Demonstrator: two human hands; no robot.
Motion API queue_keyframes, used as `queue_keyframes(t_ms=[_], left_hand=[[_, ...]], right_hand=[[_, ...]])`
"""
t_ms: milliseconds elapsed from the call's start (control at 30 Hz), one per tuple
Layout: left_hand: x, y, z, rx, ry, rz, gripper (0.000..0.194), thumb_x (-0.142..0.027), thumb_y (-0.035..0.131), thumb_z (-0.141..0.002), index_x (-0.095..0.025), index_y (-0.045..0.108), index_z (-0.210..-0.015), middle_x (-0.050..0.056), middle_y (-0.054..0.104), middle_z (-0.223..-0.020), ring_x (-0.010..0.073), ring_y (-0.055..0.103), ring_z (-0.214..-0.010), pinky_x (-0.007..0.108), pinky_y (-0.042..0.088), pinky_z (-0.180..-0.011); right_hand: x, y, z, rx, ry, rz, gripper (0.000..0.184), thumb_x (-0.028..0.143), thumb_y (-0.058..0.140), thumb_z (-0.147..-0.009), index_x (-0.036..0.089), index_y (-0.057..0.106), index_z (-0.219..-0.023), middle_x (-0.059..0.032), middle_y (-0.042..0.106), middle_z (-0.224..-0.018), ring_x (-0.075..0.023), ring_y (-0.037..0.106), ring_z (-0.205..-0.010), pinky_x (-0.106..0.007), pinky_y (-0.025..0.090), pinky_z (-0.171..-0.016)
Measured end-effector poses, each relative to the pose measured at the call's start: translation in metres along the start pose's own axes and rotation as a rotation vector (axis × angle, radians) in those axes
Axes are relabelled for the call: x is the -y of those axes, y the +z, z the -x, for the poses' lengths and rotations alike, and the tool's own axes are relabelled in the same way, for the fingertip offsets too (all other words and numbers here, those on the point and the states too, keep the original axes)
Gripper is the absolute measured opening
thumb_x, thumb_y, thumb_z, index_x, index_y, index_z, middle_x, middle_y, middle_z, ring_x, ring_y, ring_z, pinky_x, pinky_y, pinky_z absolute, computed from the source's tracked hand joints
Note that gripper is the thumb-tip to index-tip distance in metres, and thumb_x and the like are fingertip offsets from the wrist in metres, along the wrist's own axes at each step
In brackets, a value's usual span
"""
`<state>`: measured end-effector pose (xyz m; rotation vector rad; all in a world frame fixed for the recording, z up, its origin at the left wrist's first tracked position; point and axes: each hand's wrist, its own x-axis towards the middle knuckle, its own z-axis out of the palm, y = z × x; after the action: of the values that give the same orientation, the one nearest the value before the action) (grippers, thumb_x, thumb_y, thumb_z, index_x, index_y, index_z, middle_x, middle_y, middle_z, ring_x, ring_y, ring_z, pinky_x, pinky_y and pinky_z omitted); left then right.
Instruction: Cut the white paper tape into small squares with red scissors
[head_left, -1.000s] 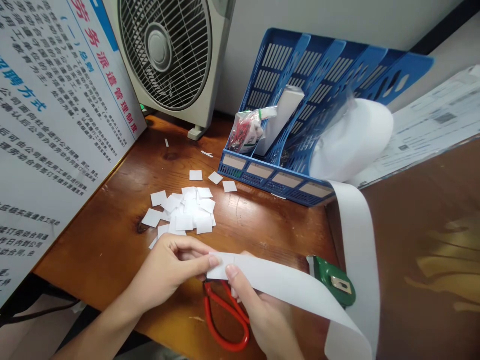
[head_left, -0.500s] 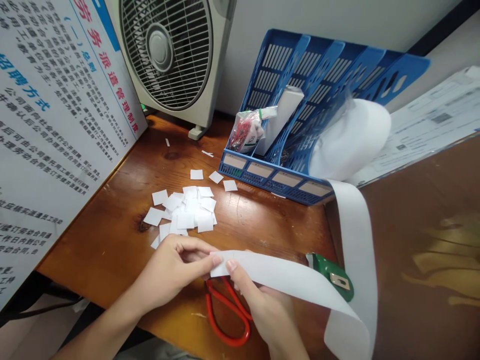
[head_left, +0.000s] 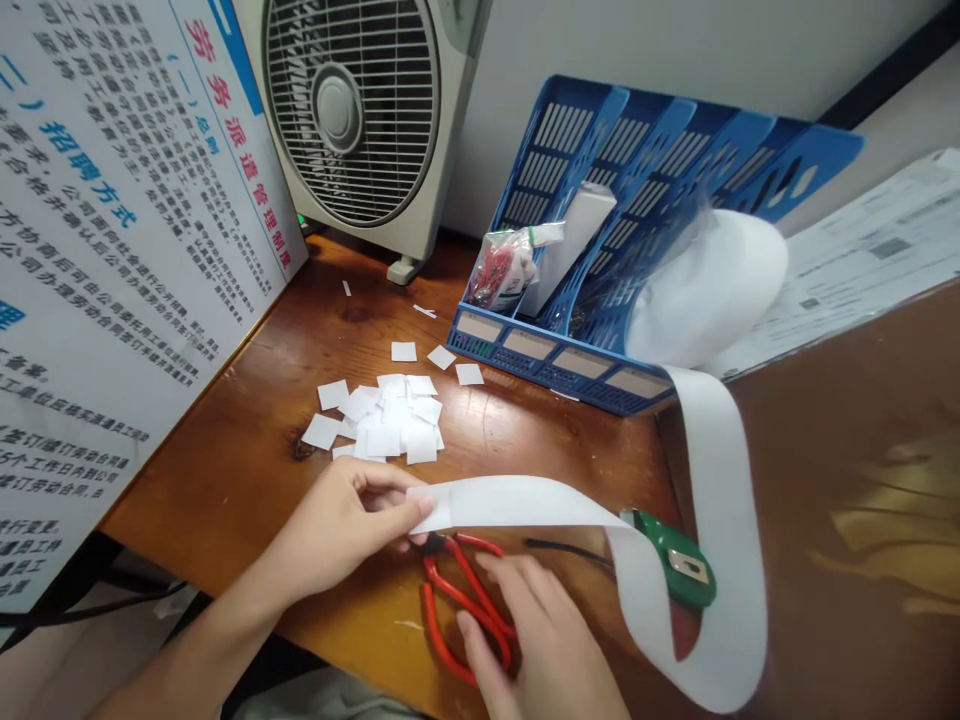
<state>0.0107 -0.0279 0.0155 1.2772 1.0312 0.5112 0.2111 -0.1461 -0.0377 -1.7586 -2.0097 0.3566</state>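
In the head view, the left hand (head_left: 341, 525) pinches the free end of a long white paper strip (head_left: 517, 500) between thumb and fingertips, holding it just above the wooden desk (head_left: 225, 470). From that pinch the strip runs to the right, loops down near the desk's front edge, then climbs back up to a white paper roll (head_left: 709, 290) that leans against the blue file rack (head_left: 637, 170).

The right hand (head_left: 536, 640) lies below the strip, its fingers loosely curled and resting on the red handles of a pair of scissors (head_left: 461, 600); the fingers touch the loops but are not clearly closed around them. The scissors lie flat on the desk, with their dark blades pointing right under the strip. Just beyond the blades sits a green tool with a metal plate (head_left: 675, 565), partly hidden by the strip.

Behind the left hand a pile of small white paper squares (head_left: 386, 420) is scattered on the desk, with a few loose ones nearer the rack. A small plastic bag with red contents (head_left: 502, 270) stands in the rack's left compartment. A box fan (head_left: 360, 110) stands at the back, a printed board with Chinese text (head_left: 112, 250) leans on the left, and printed sheets (head_left: 862, 260) lie at the right.
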Motion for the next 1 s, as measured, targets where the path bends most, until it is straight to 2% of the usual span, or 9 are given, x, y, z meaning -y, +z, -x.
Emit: queue_keyframes(t_ms=[33,100,200,300,433,600,700,833,1000], left_hand=[[-0.002,-0.001,0.001,-0.007,0.005,-0.02,0.023,-0.035,0.073,-0.089,-0.014,0.082,-0.089,0.005,0.076,-0.07,0.0144,0.065,-0.063,0.022,0.05,-0.063],[-0.004,-0.003,0.002,-0.026,0.032,-0.059,0.021,-0.034,0.074,-0.089,-0.015,0.083,-0.087,0.004,0.076,-0.071,0.0141,0.065,-0.064,0.021,0.048,-0.062],[-0.008,-0.004,0.003,-0.046,0.064,-0.079,0.02,-0.033,0.074,-0.088,-0.016,0.082,-0.084,0.004,0.077,-0.075,0.0143,0.065,-0.066,0.021,0.048,-0.063],[-0.01,-0.008,0.004,-0.043,0.054,-0.069,0.022,-0.035,0.074,-0.089,-0.015,0.08,-0.08,0.004,0.077,-0.072,0.014,0.065,-0.065,0.02,0.047,-0.061],[-0.011,-0.014,0.008,-0.073,0.022,-0.069,0.029,-0.042,0.073,-0.089,-0.015,0.078,-0.079,0.004,0.075,-0.068,0.013,0.061,-0.056,0.02,0.042,-0.052],[-0.017,-0.016,0.006,-0.098,0.082,-0.024,0.026,-0.039,0.075,-0.086,-0.016,0.076,-0.074,0.003,0.073,-0.064,0.0139,0.064,-0.061,0.021,0.049,-0.06],[-0.019,-0.017,0.002,-0.109,0.083,-0.009,0.025,-0.038,0.076,-0.085,-0.015,0.076,-0.074,0.002,0.072,-0.063,0.0129,0.063,-0.058,0.019,0.047,-0.055],[-0.018,-0.017,-0.002,-0.113,0.049,-0.007,0.027,-0.042,0.074,-0.087,-0.015,0.078,-0.083,0.003,0.073,-0.066,0.0141,0.064,-0.058,0.018,0.04,-0.045],[-0.013,-0.013,-0.005,-0.086,0.081,0.012,0.024,-0.038,0.074,-0.088,-0.015,0.078,-0.082,0.004,0.074,-0.068,0.013,0.065,-0.059,0.017,0.044,-0.049]], right_hand=[[0.001,0.003,0.006,-0.026,-0.037,0.101,0.035,0.017,0.055,-0.086,0.016,0.067,-0.119,-0.0121,0.074,-0.105,-0.0295,0.072,-0.089,-0.039,0.058,-0.074],[0.007,0.009,0.012,-0.045,-0.024,0.23,0.044,0.008,0.049,-0.081,0.014,0.066,-0.121,-0.0147,0.074,-0.11,-0.031,0.073,-0.093,-0.041,0.057,-0.077],[0.02,0.014,0.007,-0.01,0.067,0.284,0.054,0.002,0.045,-0.074,0.015,0.065,-0.123,-0.0139,0.074,-0.107,-0.0307,0.071,-0.092,-0.042,0.055,-0.08],[0.023,0.013,0.0,-0.006,0.099,0.301,0.056,0.0,0.046,-0.068,0.017,0.066,-0.118,-0.0118,0.072,-0.099,-0.0306,0.068,-0.084,-0.041,0.052,-0.074],[0.017,0.008,-0.001,-0.005,0.117,0.289,0.049,-0.001,0.046,-0.063,0.019,0.066,-0.103,-0.0091,0.067,-0.086,-0.0286,0.065,-0.076,-0.038,0.046,-0.068],[0.015,0.003,0.001,0.034,0.144,0.243,0.042,-0.001,0.047,-0.065,0.02,0.064,-0.098,-0.0081,0.065,-0.085,-0.0278,0.062,-0.077,-0.036,0.042,-0.067],[0.011,0.001,0.005,0.013,0.173,0.267,0.035,0.0,0.048,-0.067,0.02,0.063,-0.091,-0.0077,0.063,-0.08,-0.0288,0.06,-0.073,-0.037,0.04,-0.064],[0.0,0.001,0.012,-0.056,0.185,0.307,0.028,0.005,0.049,-0.069,0.021,0.062,-0.087,-0.0076,0.062,-0.076,-0.0293,0.06,-0.07,-0.039,0.042,-0.064],[-0.015,0.002,0.02,-0.088,0.187,0.361,0.017,0.012,0.05,-0.072,0.022,0.06,-0.08,-0.0077,0.062,-0.072,-0.0297,0.063,-0.067,-0.04,0.048,-0.061]])
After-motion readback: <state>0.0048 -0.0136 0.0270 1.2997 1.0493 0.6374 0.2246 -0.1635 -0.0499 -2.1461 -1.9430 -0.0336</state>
